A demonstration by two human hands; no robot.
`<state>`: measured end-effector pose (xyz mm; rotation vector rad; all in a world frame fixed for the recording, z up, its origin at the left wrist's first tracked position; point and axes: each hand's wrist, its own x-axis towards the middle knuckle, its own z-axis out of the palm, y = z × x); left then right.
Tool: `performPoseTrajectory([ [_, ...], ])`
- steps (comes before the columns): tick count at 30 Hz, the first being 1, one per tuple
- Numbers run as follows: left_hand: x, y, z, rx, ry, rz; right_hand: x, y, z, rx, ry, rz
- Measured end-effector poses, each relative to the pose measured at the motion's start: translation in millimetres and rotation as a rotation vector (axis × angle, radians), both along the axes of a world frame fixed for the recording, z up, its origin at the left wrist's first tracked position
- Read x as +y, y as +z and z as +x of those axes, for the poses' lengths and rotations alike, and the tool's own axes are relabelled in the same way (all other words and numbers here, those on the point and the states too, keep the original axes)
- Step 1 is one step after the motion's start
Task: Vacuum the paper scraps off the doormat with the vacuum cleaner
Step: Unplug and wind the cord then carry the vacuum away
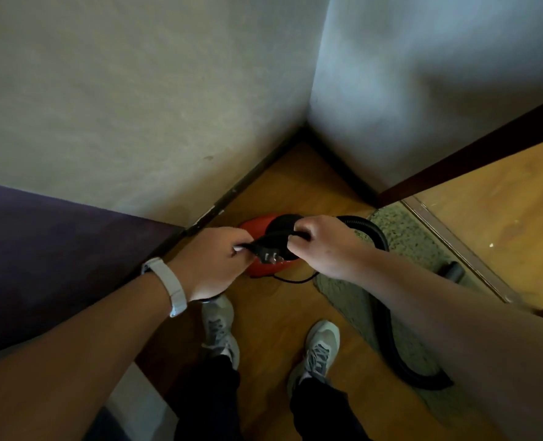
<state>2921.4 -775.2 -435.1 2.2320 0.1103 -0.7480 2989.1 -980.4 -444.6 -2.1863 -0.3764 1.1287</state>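
Left hand (213, 257): fingers curled, pinching the black body of the plug (267, 255), whose metal prongs point down toward the near side.
Right hand (322, 246): fingers closed around the black cord (294, 281) just right of the plug; a loop of cord hangs below both hands.
Vacuum cleaner (252, 225): red with a black top, on the wooden floor (276, 313) in the far corner, directly under the hands.
Hose (391, 326): black, runs from the vacuum cleaner to the right and curves toward the near side across the doormat (404, 233).
Doormat: speckled grey-green, lies right of the vacuum cleaner along a doorway threshold; scraps on it are too small to make out.
Wristband (168, 284): white, on the left wrist.
Shoes (219, 329): grey, standing on the floor near the vacuum cleaner.
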Motion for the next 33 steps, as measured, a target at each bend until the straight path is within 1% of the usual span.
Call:
performPoseTrajectory([
  [2, 13, -1, 7, -0.020, 0.018, 0.013, -9, -7, 3, -0.006, -0.079, 0.005],
  [4, 32, -2, 15, -0.024, 0.052, 0.048, -20, -19, 1, 0.001, -0.151, -0.037],
  [7, 69, -7, 24, -0.086, 0.065, 0.214, -33, -38, -12, 0.047, -0.257, -0.134],
  [9, 90, -11, 31, -0.085, 0.040, 0.314, -31, -44, -25, 0.108, -0.291, -0.180],
  [12, 100, -22, 38, -0.047, -0.018, 0.429, -7, -39, -38, 0.143, -0.354, -0.136],
  [14, 94, -29, 42, -0.039, 0.041, 0.433, 17, -30, -43, 0.089, -0.390, -0.092],
  [16, 83, -35, 44, -0.005, 0.159, 0.351, 38, -22, -46, 0.019, -0.387, -0.051],
  [19, 62, -42, 46, 0.065, 0.350, 0.126, 59, -16, -52, -0.031, -0.338, -0.024],
  [23, 37, -41, 47, 0.154, 0.452, -0.126, 69, -14, -54, -0.055, -0.260, -0.070],
  [26, 25, -41, 45, 0.268, 0.459, -0.276, 69, -15, -55, -0.038, -0.239, -0.078],
  [28, 20, -42, 43, 0.296, 0.429, -0.362, 69, -14, -55, -0.006, -0.207, -0.076],
  [31, 13, -41, 40, 0.317, 0.420, -0.427, 69, -9, -56, 0.016, -0.166, -0.062],
  [33, 6, -40, 36, 0.324, 0.436, -0.450, 68, -8, -59, 0.033, -0.176, -0.033],
])
